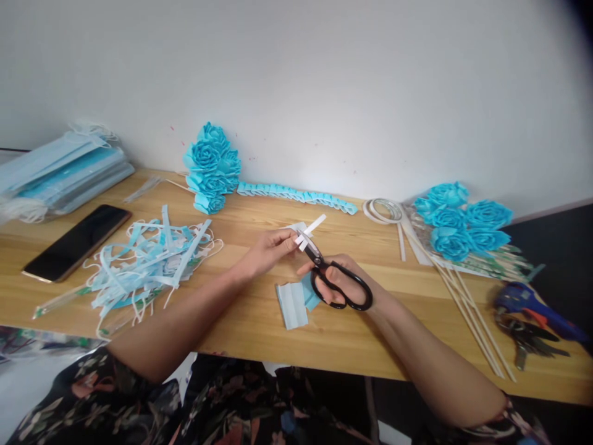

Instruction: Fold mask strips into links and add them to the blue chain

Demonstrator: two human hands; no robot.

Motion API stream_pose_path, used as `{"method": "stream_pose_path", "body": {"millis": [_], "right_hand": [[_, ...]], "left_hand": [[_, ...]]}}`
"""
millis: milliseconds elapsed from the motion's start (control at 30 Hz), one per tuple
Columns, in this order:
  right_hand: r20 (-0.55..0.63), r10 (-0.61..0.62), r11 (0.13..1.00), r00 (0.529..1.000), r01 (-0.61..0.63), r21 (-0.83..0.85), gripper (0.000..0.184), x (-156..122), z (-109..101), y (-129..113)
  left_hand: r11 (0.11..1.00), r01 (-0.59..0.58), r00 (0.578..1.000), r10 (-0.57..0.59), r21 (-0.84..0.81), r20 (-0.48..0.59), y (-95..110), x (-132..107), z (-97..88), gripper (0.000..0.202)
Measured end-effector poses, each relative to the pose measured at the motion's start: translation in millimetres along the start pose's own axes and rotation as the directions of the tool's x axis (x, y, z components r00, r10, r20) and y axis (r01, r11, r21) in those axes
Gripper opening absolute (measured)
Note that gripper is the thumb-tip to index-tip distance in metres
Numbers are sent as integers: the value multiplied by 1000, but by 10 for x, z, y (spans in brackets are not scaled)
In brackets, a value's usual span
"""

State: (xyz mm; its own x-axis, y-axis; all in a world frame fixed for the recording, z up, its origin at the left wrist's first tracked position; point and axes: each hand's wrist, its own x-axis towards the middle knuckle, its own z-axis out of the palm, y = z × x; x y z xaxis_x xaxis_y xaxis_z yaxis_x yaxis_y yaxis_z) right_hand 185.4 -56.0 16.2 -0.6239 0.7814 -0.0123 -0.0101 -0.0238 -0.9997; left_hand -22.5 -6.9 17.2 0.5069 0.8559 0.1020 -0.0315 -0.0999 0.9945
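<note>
Lying at the far left is a stack of pale blue masks [60,176]; whether any wrapper encloses it cannot be determined. In front of it rests a dark phone [76,242], then a tangled heap of strips and loops [148,262]. A slim clear sleeve [61,303] beside the heap shows green inside, contents not identifiable. Blue flowers [212,165] stand behind, against the wall.

At centre, the left hand [277,246] is pinching a narrow white strip [317,225] above the table. The scissors [317,261] meet the strip close to those fingertips; the right hand [346,261] is closed round their black handles. Whether the blades have parted the strip cannot be told. Judged good practice: keep the strip taut, set the blades square across it, hold the left fingertips well back from the edge, and close in one smooth stroke. Folded blue pieces [291,306] lie below, and are best kept out of the blades' path.

Further right: a white coil [369,213], pale sticks [469,321], and more blue flowers [451,222] beside what appears to be clear packaging holding green slips [515,264].
</note>
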Motion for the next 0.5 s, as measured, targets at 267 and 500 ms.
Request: {"method": "stream_pose_path", "body": {"millis": [267,500], "right_hand": [[56,-26,991,998,18,131,74,-3,6,91],[67,-52,989,996,42,139,82,-2,-50,111]], "left_hand": [[999,44,996,-43,15,-73,23,-7,1,49],[999,19,991,-23,-28,-132,-59,14,-1,46]]}}
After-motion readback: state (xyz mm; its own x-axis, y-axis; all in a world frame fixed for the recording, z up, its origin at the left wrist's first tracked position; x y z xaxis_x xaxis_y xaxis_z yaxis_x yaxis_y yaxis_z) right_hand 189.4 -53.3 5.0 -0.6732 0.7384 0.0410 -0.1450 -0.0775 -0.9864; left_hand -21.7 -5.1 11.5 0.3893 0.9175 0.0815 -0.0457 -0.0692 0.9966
